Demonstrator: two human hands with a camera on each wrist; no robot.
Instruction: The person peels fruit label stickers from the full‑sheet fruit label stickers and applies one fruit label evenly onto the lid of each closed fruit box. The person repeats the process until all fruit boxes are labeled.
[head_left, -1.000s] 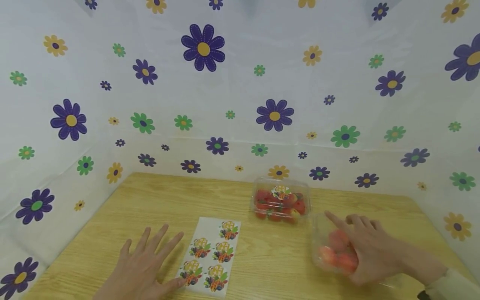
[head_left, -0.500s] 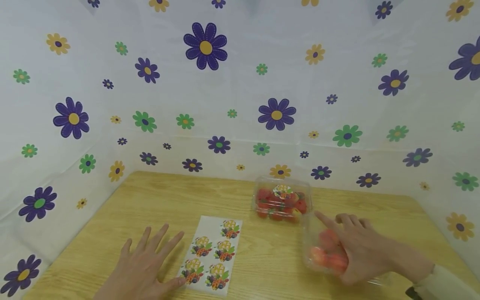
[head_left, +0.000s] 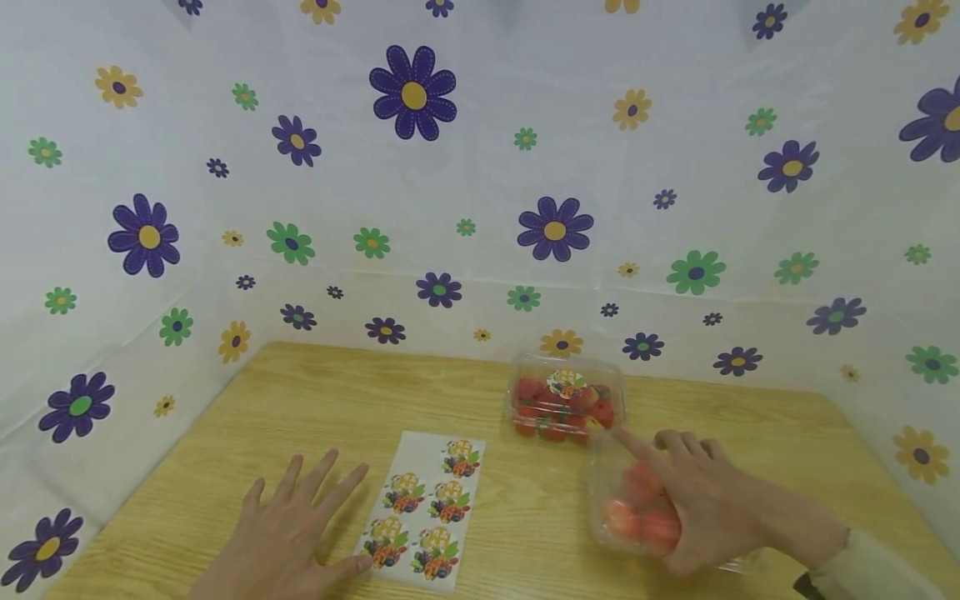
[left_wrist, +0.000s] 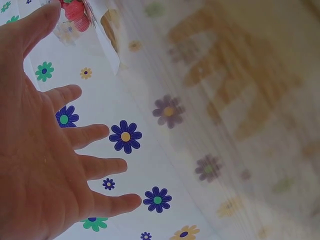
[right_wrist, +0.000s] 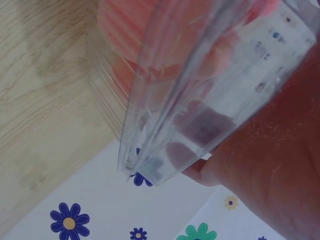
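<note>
My right hand (head_left: 712,508) grips a see-through plastic fruit box (head_left: 600,475) from above, across its lid. Inside the box is round pinkish-red fruit (head_left: 640,510), perhaps peaches, partly hidden by the hand. In the right wrist view the box (right_wrist: 210,100) tilts and the hand (right_wrist: 270,160) lies along one side, fingertips seen through the plastic. My left hand (head_left: 288,525) is spread out with fingers straight, its thumb at the lower left edge of a white sticker sheet (head_left: 420,450). Several colourful fruit stickers (head_left: 450,502) sit on the sheet; its top left spot is bare.
Behind the sheet, a second see-through box (head_left: 517,383) of strawberries (head_left: 551,425) stands on the wooden table (head_left: 337,375). A fruit sticker (head_left: 566,383) is on its lid. White flower-patterned sheeting (head_left: 465,167) encloses the table at the back and sides.
My right hand has moved left with the fruit box, nearer the strawberry box and the sticker sheet. The left hand has kept its place.
</note>
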